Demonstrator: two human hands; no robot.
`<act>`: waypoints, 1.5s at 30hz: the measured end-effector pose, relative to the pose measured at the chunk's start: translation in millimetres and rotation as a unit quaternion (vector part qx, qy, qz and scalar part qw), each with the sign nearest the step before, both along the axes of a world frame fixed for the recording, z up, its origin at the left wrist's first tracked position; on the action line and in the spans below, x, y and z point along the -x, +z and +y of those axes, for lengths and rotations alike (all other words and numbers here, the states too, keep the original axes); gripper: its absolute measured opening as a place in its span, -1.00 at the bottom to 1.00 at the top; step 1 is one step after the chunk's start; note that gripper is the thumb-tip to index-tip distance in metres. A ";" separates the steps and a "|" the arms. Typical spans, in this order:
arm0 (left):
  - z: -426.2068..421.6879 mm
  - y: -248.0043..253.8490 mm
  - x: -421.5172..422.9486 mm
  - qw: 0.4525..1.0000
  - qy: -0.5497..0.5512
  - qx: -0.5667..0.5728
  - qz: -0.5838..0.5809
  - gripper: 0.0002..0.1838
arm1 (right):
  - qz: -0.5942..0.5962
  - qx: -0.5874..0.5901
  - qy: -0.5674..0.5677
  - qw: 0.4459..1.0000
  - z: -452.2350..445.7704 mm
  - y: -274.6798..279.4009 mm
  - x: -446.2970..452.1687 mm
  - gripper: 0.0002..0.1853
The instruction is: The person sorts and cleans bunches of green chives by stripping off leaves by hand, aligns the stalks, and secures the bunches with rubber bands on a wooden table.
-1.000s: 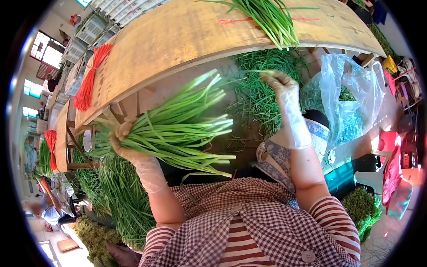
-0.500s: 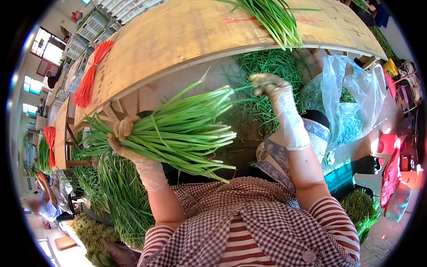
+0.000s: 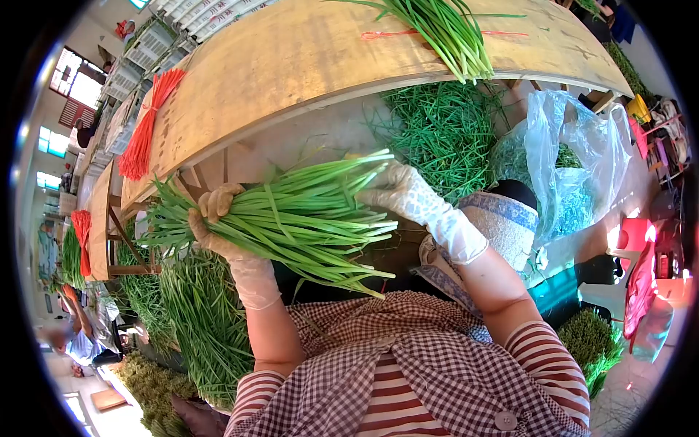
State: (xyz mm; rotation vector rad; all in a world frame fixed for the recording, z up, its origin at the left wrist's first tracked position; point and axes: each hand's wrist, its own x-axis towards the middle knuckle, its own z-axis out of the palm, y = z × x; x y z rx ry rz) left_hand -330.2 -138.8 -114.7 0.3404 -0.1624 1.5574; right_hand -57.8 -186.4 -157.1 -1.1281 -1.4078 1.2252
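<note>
My left hand [image 3: 218, 218], in a pale, stained glove, is closed around a thick bunch of garlic chives [image 3: 291, 218] held above my lap. Their leafy tips stick out to the left, and the pale cut ends point right. At those ends is my gloved right hand [image 3: 400, 195], its bent fingers closed at the stalks along the bunch's right side. The fingertips are partly hidden among the stalks. Another bunch of chives [image 3: 444, 36] lies on the wooden table [image 3: 306, 58] across a red tie.
Red ties [image 3: 151, 124] lie bundled at the table's left end. Loose green trimmings [image 3: 444, 138] are heaped below the table, beside a clear plastic bag [image 3: 575, 160]. More chives [image 3: 204, 320] are piled at my left. A co-worker [image 3: 80, 339] sits far left.
My right hand has moved down and left from beyond the bunch, back to the stalk ends. The thin green strand it was pulling out no longer shows. My left hand keeps its hold.
</note>
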 end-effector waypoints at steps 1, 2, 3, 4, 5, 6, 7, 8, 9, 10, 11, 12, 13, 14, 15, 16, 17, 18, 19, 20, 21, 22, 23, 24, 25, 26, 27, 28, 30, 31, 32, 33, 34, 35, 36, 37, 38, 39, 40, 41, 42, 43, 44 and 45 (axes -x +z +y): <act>0.7 -1.5 -0.2 1.000 0.003 0.004 0.007 -0.73 | -0.073 0.011 0.011 0.997 -1.0 -4.0 -0.7 -0.69; 1.3 -3.6 0.0 1.000 0.005 0.009 0.016 -0.73 | -0.144 0.023 0.022 0.989 -2.5 -3.7 -0.3 -0.68; 3.4 -6.2 1.1 1.000 0.000 0.003 0.003 -0.72 | -0.147 0.032 0.019 0.988 -3.2 -4.0 -0.4 -0.65; 4.4 -7.3 1.8 1.000 0.000 -0.001 0.008 -0.72 | -0.150 0.041 0.016 0.988 -2.7 -3.8 -1.1 -0.62; 5.0 -7.0 1.2 1.000 0.000 -0.005 0.012 -0.72 | -0.155 0.049 0.013 0.987 -1.9 -1.5 -2.1 -0.59; 5.4 -6.5 0.0 1.000 0.000 -0.009 0.016 -0.72 | -0.159 0.057 0.009 0.986 -2.6 1.9 -2.6 -0.55; 4.7 -6.5 -2.8 1.000 -0.001 -0.004 0.012 -0.75 | -0.120 0.051 0.017 0.991 -5.6 6.7 -1.3 -0.63; 2.0 -1.3 -10.6 1.000 -0.002 0.001 0.007 -0.77 | -0.122 0.093 0.043 0.987 -6.1 10.5 -2.7 -0.63; 0.6 3.6 -15.4 1.000 -0.002 0.006 0.003 -0.79 | -0.124 0.135 0.070 0.981 -4.6 13.4 -5.0 -0.62; 1.1 6.8 -16.6 1.000 0.005 0.011 0.009 -0.78 | -0.126 0.175 0.098 0.971 -2.7 14.4 -7.4 -0.61; 0.9 9.3 -17.0 1.000 0.014 0.015 0.016 -0.78 | -0.130 0.076 0.098 0.984 -2.4 7.8 -11.1 -0.67; 0.1 11.0 -16.8 0.999 0.023 0.020 0.023 -0.78 | -0.376 -0.151 0.028 0.914 5.5 -8.2 -14.4 -0.74; 1.4 13.0 -11.8 1.000 0.016 0.019 -0.002 -0.77 | -0.379 -0.251 -0.046 0.889 8.7 -21.6 -22.6 -0.77; 1.1 16.5 -6.6 1.000 0.020 0.009 -0.002 -0.76 | -0.375 -0.347 -0.121 0.851 11.3 -27.8 -30.7 -0.79; 0.3 20.5 -0.6 1.000 0.024 -0.002 -0.001 -0.75 | -0.266 -0.207 -0.218 0.916 28.0 -60.8 -43.5 -0.80; 1.4 23.5 6.5 1.000 0.027 -0.014 -0.002 -0.75 | -0.284 -0.125 -0.266 0.912 29.1 -67.6 -59.4 -0.80; 7.1 19.8 18.7 0.998 0.039 -0.032 -0.022 -0.73 | -0.300 -0.039 -0.307 0.902 30.1 -73.9 -75.1 -0.79; 7.8 20.2 24.6 0.998 0.059 -0.030 -0.011 -0.73 | -0.448 -0.020 -0.304 0.840 20.2 -48.6 -86.3 -0.76; 7.8 21.0 29.2 0.996 0.079 -0.030 0.000 -0.74 | -0.396 0.018 -0.283 0.874 14.6 -37.5 -83.3 -0.67; 8.1 20.9 31.5 0.995 0.100 -0.029 0.010 -0.74 | -0.260 0.031 -0.205 0.943 10.9 -27.0 -75.4 -0.64; 9.8 20.1 30.3 0.993 0.111 -0.034 0.005 -0.73 | -0.117 0.044 -0.120 0.985 8.5 -16.8 -61.6 -0.62; 10.3 19.2 27.6 0.997 0.056 -0.045 -0.031 -0.73 | 0.030 0.057 -0.031 0.997 4.7 -7.1 -46.8 -0.59; 8.7 20.2 18.5 0.996 0.000 -0.055 -0.067 -0.72 | 0.085 0.071 0.013 0.994 -2.5 4.3 -31.3 -0.60; 8.0 20.3 12.0 0.991 -0.056 -0.063 -0.103 -0.71 | 0.139 0.086 0.056 0.985 -8.5 11.4 -15.8 -0.62; 9.9 13.2 10.2 0.998 -0.021 -0.026 -0.061 -0.71 | 0.131 0.111 0.053 0.984 -10.4 10.1 -3.6 -0.66; 7.2 14.4 5.4 0.998 -0.021 -0.027 -0.051 -0.71 | 0.177 0.166 0.032 0.970 -11.8 15.4 6.0 -0.75; 3.6 17.6 -1.0 0.999 -0.021 -0.028 -0.042 -0.72 | 0.146 0.144 0.026 0.978 -8.6 15.7 0.4 -0.80; 1.1 19.3 -4.3 0.999 -0.019 -0.030 -0.032 -0.72 | 0.114 0.122 0.021 0.986 -3.1 15.8 -9.8 -0.84; 6.4 12.4 16.6 0.998 0.012 -0.041 -0.042 -0.71 | 0.083 0.087 -0.163 0.979 12.0 -16.4 -35.0 -0.84; 7.7 11.6 24.0 0.997 0.032 -0.051 -0.041 -0.69 | 0.041 0.072 -0.195 0.977 17.4 -28.0 -49.7 -0.82; 8.1 11.8 28.2 0.996 0.052 -0.060 -0.041 -0.68 | -0.001 0.058 -0.226 0.972 20.9 -34.1 -57.3 -0.81; 6.5 14.3 26.0 0.996 0.056 -0.069 -0.029 -0.69 | -0.041 0.027 -0.212 0.976 9.5 -6.6 -48.4 -0.78; 4.5 16.0 21.4 0.996 0.047 -0.073 -0.032 -0.70 | -0.019 -0.033 -0.189 0.981 4.9 2.9 -36.5 -0.77; 1.7 18.1 14.7 0.996 0.037 -0.077 -0.034 -0.70 | 0.004 -0.091 -0.167 0.982 2.0 9.3 -23.8 -0.74; -1.3 20.2 8.0 0.996 0.027 -0.080 -0.035 -0.71 | 0.026 -0.149 -0.145 0.978 -0.5 11.6 -12.8 -0.71; -2.7 22.6 1.2 0.997 0.018 -0.064 -0.035 -0.72 | -0.014 -0.119 -0.160 0.980 -4.0 9.8 -3.8 -0.67; -3.0 20.9 -3.1 0.998 0.020 -0.058 -0.018 -0.72 | -0.055 -0.088 -0.176 0.979 -5.9 5.7 3.2 -0.61; -3.0 19.5 -7.0 0.998 0.023 -0.053 -0.003 -0.73 | -0.008 -0.061 -0.154 0.986 -5.2 -0.7 5.3 -0.59; -2.6 19.1 -9.1 0.998 0.027 -0.050 0.012 -0.73 | 0.039 -0.032 -0.135 0.990 -4.5 -7.1 7.5 -0.57; -2.0 20.1 -9.7 0.998 0.017 -0.060 0.007 -0.73 | 0.084 -0.002 -0.118 0.989 -4.0 -10.4 10.3 -0.54; -1.6 22.3 -9.3 0.997 0.008 -0.071 0.002 -0.73 | 0.049 -0.066 -0.122 0.989 -4.1 -11.4 5.3 -0.59; -1.3 24.4 -8.0 0.997 0.000 -0.082 -0.003 -0.72 | 0.014 -0.131 -0.129 0.983 -4.4 -11.4 0.5 -0.64; -1.1 25.9 -6.0 0.996 -0.008 -0.092 -0.007 -0.72 | -0.081 -0.242 -0.151 0.955 -2.5 -8.3 -8.3 -0.69; -1.0 27.1 1.2 0.994 -0.007 -0.109 -0.024 -0.72 | -0.030 -0.207 -0.139 0.968 0.2 2.7 -15.0 -0.78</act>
